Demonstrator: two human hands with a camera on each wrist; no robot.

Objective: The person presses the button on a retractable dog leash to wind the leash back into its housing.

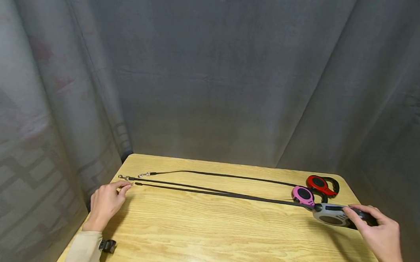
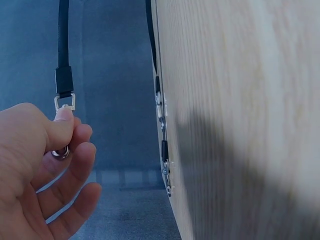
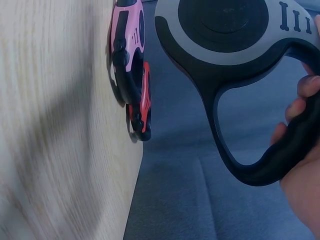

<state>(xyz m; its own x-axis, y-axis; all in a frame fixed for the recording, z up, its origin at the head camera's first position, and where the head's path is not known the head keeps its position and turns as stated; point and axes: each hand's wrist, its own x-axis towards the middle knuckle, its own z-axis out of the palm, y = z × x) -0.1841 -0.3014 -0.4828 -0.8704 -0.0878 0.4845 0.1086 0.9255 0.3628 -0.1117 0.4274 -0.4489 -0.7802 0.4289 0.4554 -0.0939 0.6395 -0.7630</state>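
My left hand [image 1: 106, 201] pinches the metal snap hook [image 2: 65, 103] of a black leash strap [image 2: 63, 35] between thumb and forefinger, raised off the table. Across the table, that strap runs rightward to a grey and black retractable dog leash [image 1: 330, 215]. My right hand [image 1: 377, 227] grips its black loop handle [image 3: 300, 135], holding the leash up above the wood. Just behind it lies a pink retractable leash [image 1: 303, 195], and beyond that a red retractable leash [image 1: 319, 184]. Their straps stretch left, ending in metal hooks near the left edge; one is the rear hook [image 1: 144, 174].
The wooden table [image 1: 205, 229] has its far edge close to a hanging grey curtain [image 1: 205, 87]. More curtain stands along the left and right sides. Another hook [image 1: 123, 177] lies at the table's left edge, close to my left fingers.
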